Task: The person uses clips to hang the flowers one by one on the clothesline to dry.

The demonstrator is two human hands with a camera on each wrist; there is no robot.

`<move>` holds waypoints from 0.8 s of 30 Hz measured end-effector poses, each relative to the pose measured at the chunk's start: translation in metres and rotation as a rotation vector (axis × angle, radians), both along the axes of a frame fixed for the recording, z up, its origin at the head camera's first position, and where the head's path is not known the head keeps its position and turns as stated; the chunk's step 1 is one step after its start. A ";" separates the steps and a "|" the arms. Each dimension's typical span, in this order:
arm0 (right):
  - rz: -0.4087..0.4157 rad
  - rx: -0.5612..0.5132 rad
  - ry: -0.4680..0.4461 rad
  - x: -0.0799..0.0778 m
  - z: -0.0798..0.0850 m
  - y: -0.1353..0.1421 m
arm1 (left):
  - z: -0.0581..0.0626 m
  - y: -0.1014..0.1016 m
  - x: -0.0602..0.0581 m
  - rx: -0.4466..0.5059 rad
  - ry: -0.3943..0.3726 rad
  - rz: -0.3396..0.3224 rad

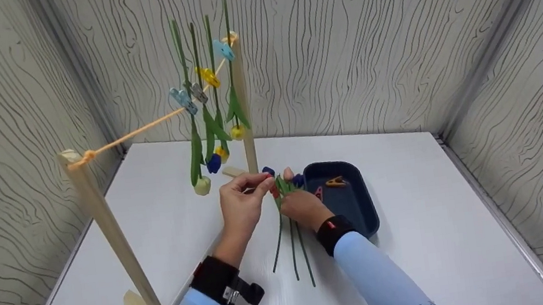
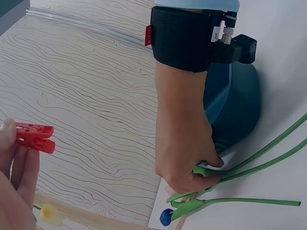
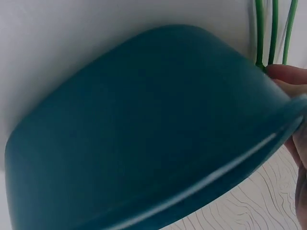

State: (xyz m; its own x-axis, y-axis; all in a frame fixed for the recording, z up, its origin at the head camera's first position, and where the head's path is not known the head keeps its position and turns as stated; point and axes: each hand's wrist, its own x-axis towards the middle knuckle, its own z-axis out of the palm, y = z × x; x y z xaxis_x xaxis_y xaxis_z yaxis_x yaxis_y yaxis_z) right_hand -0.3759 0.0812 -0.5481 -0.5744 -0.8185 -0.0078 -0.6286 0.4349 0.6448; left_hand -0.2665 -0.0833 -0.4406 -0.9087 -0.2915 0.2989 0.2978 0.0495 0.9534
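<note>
My left hand (image 1: 241, 206) pinches a red clothespin (image 2: 36, 138) between thumb and fingers, above the table beside the loose flowers. My right hand (image 1: 305, 208) reaches down to several artificial tulips (image 1: 292, 244) with long green stems, and its fingers pinch one by the stem near the leaves. In the left wrist view a blue tulip head (image 2: 166, 217) lies just below that hand. Several tulips hang head down from an orange cord (image 1: 142, 128), held by clothespins such as a blue one (image 1: 183, 101) and a yellow one (image 1: 209, 76). My right fingertips are partly hidden.
A dark blue basin (image 1: 370, 202) stands right of the flowers, close to my right wrist, with an orange clothespin (image 1: 336, 182) and a red one inside. Two wooden posts (image 1: 118, 241) carry the cord at the left. Patterned walls enclose the white table (image 1: 434, 236).
</note>
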 end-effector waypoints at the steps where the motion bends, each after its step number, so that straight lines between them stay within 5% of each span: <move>1: -0.001 -0.012 0.016 0.001 -0.001 0.000 | 0.000 0.001 0.000 0.000 0.000 -0.009; 9: 0.010 -0.028 -0.020 0.010 -0.004 -0.002 | 0.003 0.002 0.003 0.010 0.011 -0.007; 14: 0.026 -0.040 -0.095 0.008 0.010 -0.002 | 0.008 -0.002 0.006 -0.002 0.040 0.008; 18: 0.065 -0.247 -0.178 0.001 0.027 0.004 | 0.014 -0.009 0.005 -0.002 0.066 0.037; 24: 0.058 -0.707 -0.361 -0.007 0.047 0.020 | 0.020 -0.011 0.004 0.014 0.062 0.047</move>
State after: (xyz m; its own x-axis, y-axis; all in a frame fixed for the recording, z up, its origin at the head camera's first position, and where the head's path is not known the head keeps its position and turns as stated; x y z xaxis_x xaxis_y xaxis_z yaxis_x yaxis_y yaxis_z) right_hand -0.3825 0.1016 -0.5014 -0.5918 -0.7277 0.3469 -0.7803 0.6251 -0.0198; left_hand -0.2624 -0.0941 -0.4204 -0.8738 -0.3381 0.3494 0.3536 0.0515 0.9340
